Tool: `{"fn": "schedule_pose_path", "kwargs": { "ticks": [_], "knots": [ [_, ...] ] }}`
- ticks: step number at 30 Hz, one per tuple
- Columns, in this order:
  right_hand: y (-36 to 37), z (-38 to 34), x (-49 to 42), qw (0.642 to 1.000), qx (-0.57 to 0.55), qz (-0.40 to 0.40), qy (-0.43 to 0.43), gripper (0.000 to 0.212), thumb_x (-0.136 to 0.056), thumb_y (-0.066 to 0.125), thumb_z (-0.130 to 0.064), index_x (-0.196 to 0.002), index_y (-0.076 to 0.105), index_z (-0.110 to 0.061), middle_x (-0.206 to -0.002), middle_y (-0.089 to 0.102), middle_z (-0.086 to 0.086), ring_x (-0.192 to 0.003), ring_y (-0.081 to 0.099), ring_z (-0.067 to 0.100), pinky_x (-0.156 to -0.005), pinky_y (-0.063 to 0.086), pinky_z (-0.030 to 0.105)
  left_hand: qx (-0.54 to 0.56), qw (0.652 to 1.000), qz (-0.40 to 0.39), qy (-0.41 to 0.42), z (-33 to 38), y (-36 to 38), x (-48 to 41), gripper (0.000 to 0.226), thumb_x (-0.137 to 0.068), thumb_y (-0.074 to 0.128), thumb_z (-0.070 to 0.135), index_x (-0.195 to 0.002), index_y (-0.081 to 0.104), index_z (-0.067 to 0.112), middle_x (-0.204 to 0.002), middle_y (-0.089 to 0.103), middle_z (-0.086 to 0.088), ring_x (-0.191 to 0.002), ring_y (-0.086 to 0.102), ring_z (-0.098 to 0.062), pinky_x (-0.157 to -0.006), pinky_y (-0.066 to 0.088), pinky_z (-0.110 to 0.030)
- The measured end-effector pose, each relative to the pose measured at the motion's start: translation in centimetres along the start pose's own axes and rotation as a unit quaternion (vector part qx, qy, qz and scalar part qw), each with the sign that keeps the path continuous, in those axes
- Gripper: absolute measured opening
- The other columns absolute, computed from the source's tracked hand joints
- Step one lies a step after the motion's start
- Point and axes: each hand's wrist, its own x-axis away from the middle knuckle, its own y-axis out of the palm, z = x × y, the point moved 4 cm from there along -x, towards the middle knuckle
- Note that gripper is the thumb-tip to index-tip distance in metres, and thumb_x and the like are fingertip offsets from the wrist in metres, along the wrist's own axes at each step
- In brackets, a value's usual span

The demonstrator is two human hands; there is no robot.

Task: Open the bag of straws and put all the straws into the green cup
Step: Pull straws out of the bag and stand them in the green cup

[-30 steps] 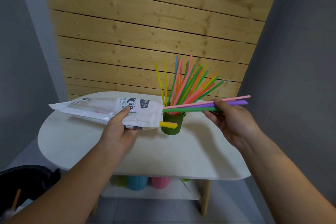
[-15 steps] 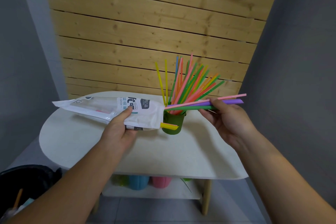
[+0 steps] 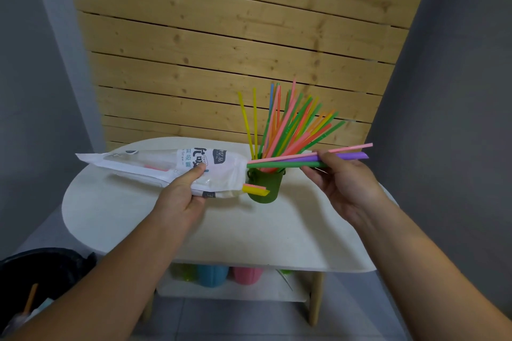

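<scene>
Nearest: left hand (image 3: 180, 198), fingers curled under the bag (image 3: 149, 162), thumb pressed on its top face. The bag is held level above the tabletop (image 3: 249, 232), its open mouth pointing toward the other hand.

Opposite: right hand (image 3: 350, 188), fingers (image 3: 314, 171) and thumb pinching three straws (image 3: 288, 160) (pink, purple, green) toward their outer ends. The inner ends sit at the bag's mouth; cannot tell whether they are clear of it.

Just past the left fingertips, yellow and pink straw ends (image 3: 255, 189) poke loose from the mouth. Risk: drawing the three out drags these along, and they drop to the tabletop or floor.

Behind the mouth, beyond both sets of fingers: green cup (image 3: 267, 188), already crowded, with its standing straws (image 3: 288, 124) fanning rightward. Risk: swinging the long pinched straws in knocks the fan or tips the light cup.

A pink piece shows inside the bag, so more remain.
</scene>
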Motion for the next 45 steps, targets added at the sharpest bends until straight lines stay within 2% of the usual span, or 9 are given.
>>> {"fn": "schedule_pose_path", "kwargs": {
  "ticks": [5,10,17,23,27,29,33,39,45],
  "knots": [
    [-0.4,-0.7,-0.5,1.000,-0.002,0.010,-0.016,0.014,-0.098,0.059,-0.006,-0.103,0.066,0.005,-0.100,0.070,0.018,-0.083,0.074,0.023,-0.065,0.063,0.024,0.040,0.999,0.017,0.006,1.0,-0.5,-0.2,0.025,-0.092,0.067,0.000,-0.115,0.069,0.010,-0.107,0.077,-0.007,-0.096,0.075,-0.019,-0.081,0.062,-0.040],
    [-1.3,-1.4,-0.8,0.998,0.029,0.033,-0.041,0.013,-0.099,0.058,-0.007,-0.103,0.066,0.003,-0.104,0.071,0.018,-0.080,0.075,0.019,-0.066,0.062,0.024,0.038,0.999,0.033,0.017,1.8,-1.4,-0.6,0.018,-0.094,0.064,0.000,-0.107,0.067,0.012,-0.099,0.077,-0.004,-0.081,0.075,-0.017,-0.058,0.063,-0.035],
    [-3.8,-3.7,-1.3,0.996,0.040,0.061,-0.055,0.015,-0.099,0.059,-0.007,-0.106,0.063,0.005,-0.119,0.067,0.023,-0.106,0.070,0.030,-0.068,0.063,0.026,0.039,0.995,0.081,0.036,2.5,-3.2,-1.7,0.031,-0.091,0.069,0.002,-0.120,0.067,0.013,-0.117,0.074,-0.005,-0.092,0.074,-0.018,-0.060,0.062,-0.034],
    [-6.6,-5.3,-1.5,0.994,0.029,0.087,-0.058,0.010,-0.099,0.058,-0.007,-0.094,0.061,0.001,-0.106,0.065,0.019,-0.092,0.070,0.026,-0.059,0.060,0.021,0.030,0.993,0.103,0.052,3.1,-3.7,-2.0,0.037,-0.091,0.069,0.003,-0.127,0.066,0.013,-0.118,0.073,-0.003,-0.092,0.073,-0.016,-0.054,0.061,-0.030],
    [-7.8,-5.9,-1.4,0.993,0.021,0.105,-0.059,0.010,-0.099,0.059,-0.009,-0.095,0.061,0.001,-0.104,0.066,0.017,-0.094,0.071,0.026,-0.059,0.060,0.021,0.023,0.993,0.109,0.046,3.5,-4.2,-2.1,0.023,-0.090,0.071,0.006,-0.111,0.070,0.015,-0.118,0.074,-0.002,-0.091,0.073,-0.014,-0.053,0.060,-0.027],
    [-7.7,-6.0,-1.2,0.992,0.026,0.104,-0.068,0.011,-0.099,0.059,-0.009,-0.095,0.061,0.001,-0.106,0.066,0.018,-0.095,0.070,0.026,-0.060,0.059,0.020,0.025,0.992,0.111,0.050,3.6,-4.3,-2.1,0.029,-0.090,0.071,0.005,-0.117,0.069,0.016,-0.116,0.074,-0.001,-0.089,0.073,-0.013,-0.052,0.059,-0.026],
    [-5.8,-5.3,-0.7,0.987,0.073,0.088,-0.109,0.012,-0.098,0.060,-0.009,-0.093,0.063,0.001,-0.104,0.067,0.019,-0.093,0.071,0.027,-0.066,0.060,0.020,0.038,0.991,0.116,0.062,3.8,-4.6,-1.9,0.039,-0.091,0.070,0.004,-0.128,0.066,0.013,-0.113,0.074,-0.001,-0.087,0.073,-0.015,-0.051,0.059,-0.028],
    [-2.2,-3.2,-0.2,0.968,0.178,0.069,-0.163,0.016,-0.098,0.062,-0.013,-0.090,0.068,-0.001,-0.093,0.071,0.014,-0.072,0.075,0.016,-0.077,0.061,0.028,0.055,0.988,0.127,0.065,4.9,-5.5,-1.4,0.038,-0.089,0.073,0.003,-0.125,0.067,0.014,-0.114,0.075,-0.003,-0.091,0.074,-0.017,-0.052,0.060,-0.031],
    [0.3,-2.6,0.4,0.930,0.278,0.091,-0.224,0.018,-0.099,0.059,-0.019,-0.085,0.068,-0.024,-0.087,0.075,-0.004,-0.075,0.076,0.016,-0.081,0.061,0.039,0.046,0.988,0.128,0.068,5.2,-5.9,-1.3,0.037,-0.088,0.074,0.004,-0.123,0.068,0.014,-0.112,0.075,-0.003,-0.091,0.074,-0.017,-0.067,0.064,-0.033]
  ]
}}
